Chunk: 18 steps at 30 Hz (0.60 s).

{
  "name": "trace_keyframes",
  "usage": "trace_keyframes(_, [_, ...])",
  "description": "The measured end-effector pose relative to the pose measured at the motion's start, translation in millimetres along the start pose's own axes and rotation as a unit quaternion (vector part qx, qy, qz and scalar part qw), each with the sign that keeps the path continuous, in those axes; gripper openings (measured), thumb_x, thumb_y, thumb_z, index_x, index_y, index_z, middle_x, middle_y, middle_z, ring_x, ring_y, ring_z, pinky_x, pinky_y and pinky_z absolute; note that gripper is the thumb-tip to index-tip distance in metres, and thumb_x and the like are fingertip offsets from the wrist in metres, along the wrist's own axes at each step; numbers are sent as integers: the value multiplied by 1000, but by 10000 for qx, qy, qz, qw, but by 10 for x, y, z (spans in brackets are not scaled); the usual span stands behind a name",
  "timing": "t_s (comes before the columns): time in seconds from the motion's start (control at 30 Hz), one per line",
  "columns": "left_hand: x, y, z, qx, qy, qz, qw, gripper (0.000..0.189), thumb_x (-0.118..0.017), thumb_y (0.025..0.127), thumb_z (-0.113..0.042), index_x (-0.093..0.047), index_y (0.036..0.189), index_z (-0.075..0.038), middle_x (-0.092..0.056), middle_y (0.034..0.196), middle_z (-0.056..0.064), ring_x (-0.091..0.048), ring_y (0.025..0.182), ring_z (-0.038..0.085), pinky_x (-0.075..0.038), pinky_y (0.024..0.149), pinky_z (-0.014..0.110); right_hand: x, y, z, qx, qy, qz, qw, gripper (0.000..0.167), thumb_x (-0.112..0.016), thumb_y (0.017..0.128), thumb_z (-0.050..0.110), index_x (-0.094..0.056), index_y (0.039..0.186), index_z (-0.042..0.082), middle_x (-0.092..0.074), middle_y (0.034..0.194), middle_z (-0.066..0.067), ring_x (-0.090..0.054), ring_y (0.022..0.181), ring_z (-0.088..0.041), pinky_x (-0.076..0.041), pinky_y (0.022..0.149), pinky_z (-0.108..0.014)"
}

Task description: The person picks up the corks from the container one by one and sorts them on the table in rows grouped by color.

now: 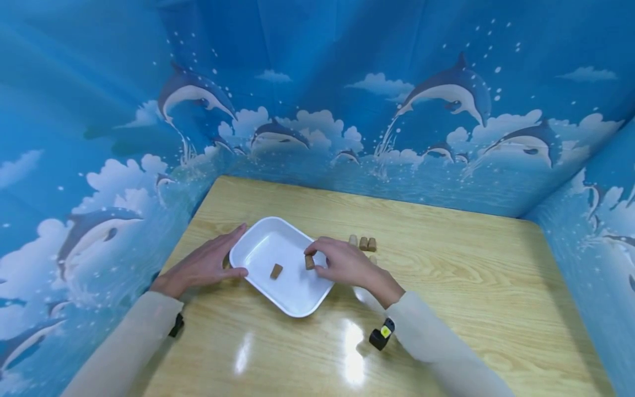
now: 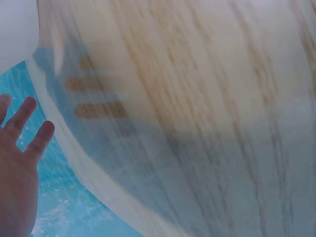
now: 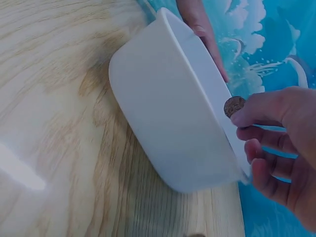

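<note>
A white rectangular tray [image 1: 260, 251] stands on the wooden table, with one brown tapered cork [image 1: 276, 271] lying on its floor. My left hand [image 1: 213, 259] is at the tray's left corner, its fingers along one side and its thumb by the near rim. Its fingers look straight and spread in the left wrist view. Over the right part of the tray, my right hand [image 1: 342, 262] pinches another cork [image 1: 310, 261] between thumb and fingertips. The right wrist view shows the round end of this held cork [image 3: 234, 106] above the tray's rim.
Beyond my right hand, several corks stand on the table [image 1: 471, 275], two brown [image 1: 368, 243] and a paler one [image 1: 353, 240] among them. Another pale cork [image 1: 373, 259] is partly hidden by the hand. A blue dolphin-print curtain [image 1: 317, 138] surrounds the table's back and sides.
</note>
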State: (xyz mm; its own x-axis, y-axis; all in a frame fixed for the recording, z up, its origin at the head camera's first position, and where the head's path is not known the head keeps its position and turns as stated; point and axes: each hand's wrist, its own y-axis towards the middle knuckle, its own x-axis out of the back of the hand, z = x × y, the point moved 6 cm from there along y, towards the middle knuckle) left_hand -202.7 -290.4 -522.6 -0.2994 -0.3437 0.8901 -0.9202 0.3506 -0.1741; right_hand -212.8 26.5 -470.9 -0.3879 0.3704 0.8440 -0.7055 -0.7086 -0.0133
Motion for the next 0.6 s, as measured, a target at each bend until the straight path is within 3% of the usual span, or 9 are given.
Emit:
trace_keyframes(0.17, [-6,1,-2,53,0,57,10000,119,-75,94,-69,-4,177,-21,-16,183,16,-28,164,47,-32,128,72,75,-145,-123,-177,122,-233,9995,35,-73,102,22,-74,137,21,-73,132,4,-55,71,-5,-48,65,-25])
trace_keyframes(0.33, [-17,6,2,35,-18,37,10000,118,-75,95,-68,-5,178,-21,-16,183,16,-29,164,47,-32,128,72,169,-295,-211,-273,197,-574,9978,37,-73,102,24,-73,139,25,-73,124,6,-54,67,-4,-44,76,-37])
trace_keyframes(0.47, [-12,6,-1,-13,-19,-10,10000,116,-74,96,-67,-6,178,-20,-17,183,17,-29,163,48,-32,127,72,219,-402,-275,-257,260,-782,9963,37,-74,102,23,-74,139,24,-75,122,1,-56,69,-1,-47,79,-40])
trace_keyframes(0.6, [-5,2,0,-49,-13,-15,10000,117,-74,96,-68,-6,177,-19,-18,183,18,-30,163,49,-33,127,73,248,-507,-341,-220,344,-927,9949,38,-76,101,24,-75,138,21,-75,121,0,-57,71,1,-51,72,-31])
